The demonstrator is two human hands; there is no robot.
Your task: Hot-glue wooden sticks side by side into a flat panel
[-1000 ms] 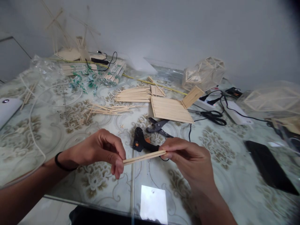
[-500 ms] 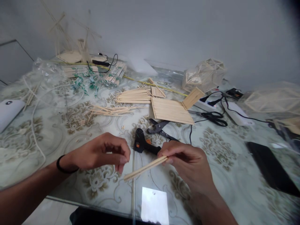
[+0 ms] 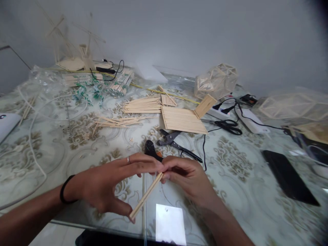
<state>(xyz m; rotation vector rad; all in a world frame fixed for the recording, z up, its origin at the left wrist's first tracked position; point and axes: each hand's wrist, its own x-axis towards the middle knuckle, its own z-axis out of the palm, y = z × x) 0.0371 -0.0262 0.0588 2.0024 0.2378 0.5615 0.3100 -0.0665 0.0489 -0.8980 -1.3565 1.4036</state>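
A short bundle of thin wooden sticks (image 3: 146, 196), lying side by side, slants between my hands above the table's front part. My right hand (image 3: 189, 176) pinches its upper end between thumb and fingers. My left hand (image 3: 110, 182) spans the bundle's length, with the thumb at the lower end and the fingertips at the upper end beside my right fingers. Just behind the hands lies a black hot glue gun (image 3: 151, 148), partly hidden by them. Black-handled cutting pliers (image 3: 176, 141) rest beyond it.
A flat wooden stick panel (image 3: 181, 119) with an upright piece stands mid-table. Loose sticks (image 3: 115, 122) and a stick pile (image 3: 145, 105) lie left of it. Scissors (image 3: 228, 126), a power strip (image 3: 217, 113), cables and a black phone (image 3: 288, 176) are on the right. Stick models stand behind.
My left hand has moved right and opened wider, taking the bundle at both ends. My right hand has come left with the sticks, which now tilt more steeply. The view has shifted slightly.
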